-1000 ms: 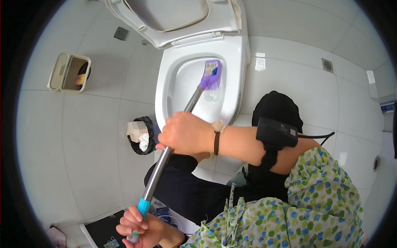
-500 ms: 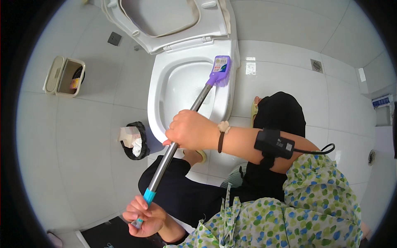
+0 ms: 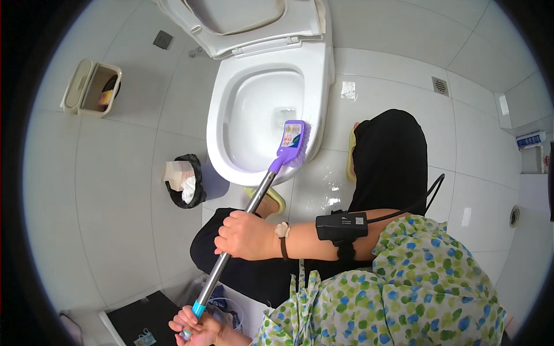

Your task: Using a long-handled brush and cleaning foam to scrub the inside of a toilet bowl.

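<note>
A long-handled scrub brush (image 3: 292,140) with a purple head lies against the front right part of the toilet rim (image 3: 218,135), bristles turned right and a sticker on its back. My right hand (image 3: 245,234) is wrapped around the middle of the metal shaft, over my black trouser leg. Lower left, my left hand (image 3: 196,327) grips the teal end of the handle. The toilet's lid and seat (image 3: 248,39) are raised, and a little water shows in the bowl.
Left of the toilet stands a bin (image 3: 214,183) with a black liner and paper in it. An open beige wall box (image 3: 81,86) hangs further left. A floor drain (image 3: 440,86) lies at the right. Wet patches shine on the tiles (image 3: 329,190).
Both hands have pulled the brush toward me, down and slightly left. Its head has slid from the rim's right side to its front right. Both hands keep their hold.
</note>
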Demonstrator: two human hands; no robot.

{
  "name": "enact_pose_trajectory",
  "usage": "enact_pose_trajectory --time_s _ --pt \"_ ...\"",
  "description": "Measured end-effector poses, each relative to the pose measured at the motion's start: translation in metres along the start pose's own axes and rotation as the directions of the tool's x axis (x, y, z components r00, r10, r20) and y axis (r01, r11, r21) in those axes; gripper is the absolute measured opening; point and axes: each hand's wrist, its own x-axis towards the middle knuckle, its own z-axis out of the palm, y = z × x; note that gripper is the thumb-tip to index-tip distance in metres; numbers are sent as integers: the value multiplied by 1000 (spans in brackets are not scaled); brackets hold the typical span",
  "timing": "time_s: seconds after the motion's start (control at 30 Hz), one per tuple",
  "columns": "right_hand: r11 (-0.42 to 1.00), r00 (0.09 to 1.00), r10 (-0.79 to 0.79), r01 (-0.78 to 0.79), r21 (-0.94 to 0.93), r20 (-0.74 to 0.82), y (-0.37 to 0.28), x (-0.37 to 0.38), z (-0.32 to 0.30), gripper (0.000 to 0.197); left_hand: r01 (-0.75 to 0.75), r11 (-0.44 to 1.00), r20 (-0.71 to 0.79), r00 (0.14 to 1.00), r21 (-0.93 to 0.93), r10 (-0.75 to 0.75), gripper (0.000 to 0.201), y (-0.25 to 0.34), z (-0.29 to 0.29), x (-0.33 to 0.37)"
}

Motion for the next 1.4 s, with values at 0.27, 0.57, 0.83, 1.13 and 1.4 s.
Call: enact_pose_trajectory --time_s 0.27,0.57,0.83,1.13,1.4 --pt "994 995 -78 83 74 -59 -14 2 29 28 -77 996 16 997 50 76 21 23 -7 -18" --pt "961 967 -199 225 163 -161 -5 29 66 24 -179 944 5 983 278 185 22 27 15 -46" --pt "963 962 -257 263 62 -96 50 72 74 22 -259 779 151 966 570 211 32 -25 22 -27" --pt "994 995 -90 92 -66 31 114 90 51 15 -201 885 193 973 420 129 35 -91 17 20" --pt "969 965 208 -226 -103 -162 94 67 1 20 -145 965 274 958 218 82 32 -91 54 49"
